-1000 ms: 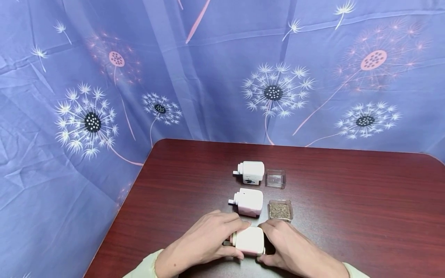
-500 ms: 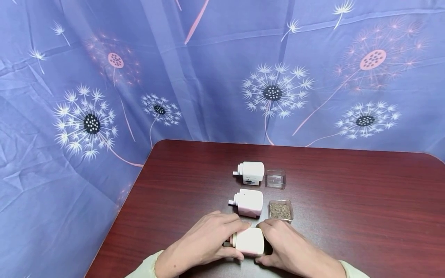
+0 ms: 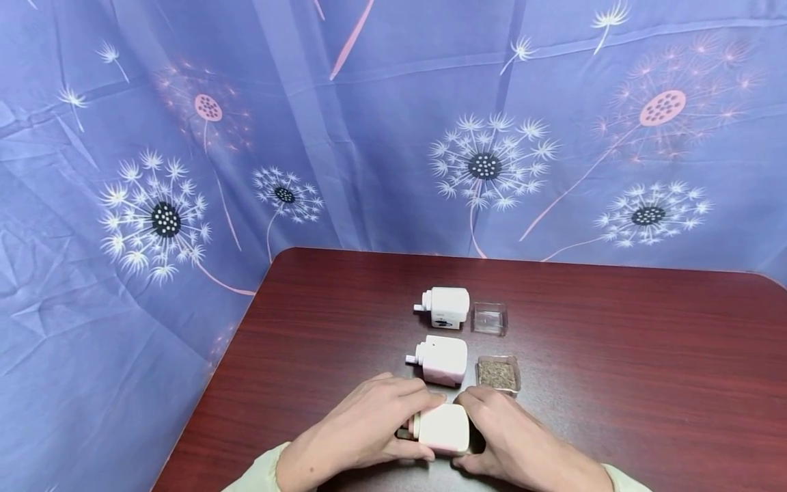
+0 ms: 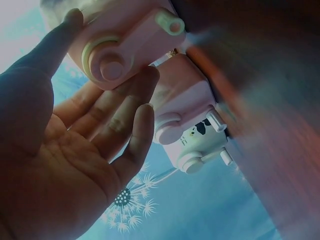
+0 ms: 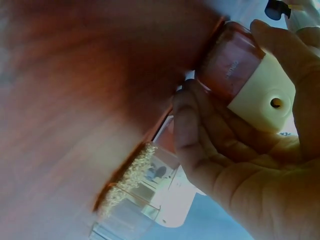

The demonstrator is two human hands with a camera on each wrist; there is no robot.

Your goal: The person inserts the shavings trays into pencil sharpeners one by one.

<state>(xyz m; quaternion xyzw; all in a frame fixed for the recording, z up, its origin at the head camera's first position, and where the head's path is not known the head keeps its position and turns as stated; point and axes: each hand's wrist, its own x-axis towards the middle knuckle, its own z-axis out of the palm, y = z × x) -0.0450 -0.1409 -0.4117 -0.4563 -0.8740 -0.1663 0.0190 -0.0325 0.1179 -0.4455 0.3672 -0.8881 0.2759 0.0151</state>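
Together, left hand and right hand angle inward, fingers gripping the nearest sharpener at both ends

I've got the left hand and right hand gripping a cream gadget from opposite ends on a reddish-brown table. Just beyond it I see a pink-tinted gadget, then a white gadget with a dark print, all lined up. To their right there's a tray of brown bits and a see-through tray, dandelion-print blue cloth behind.
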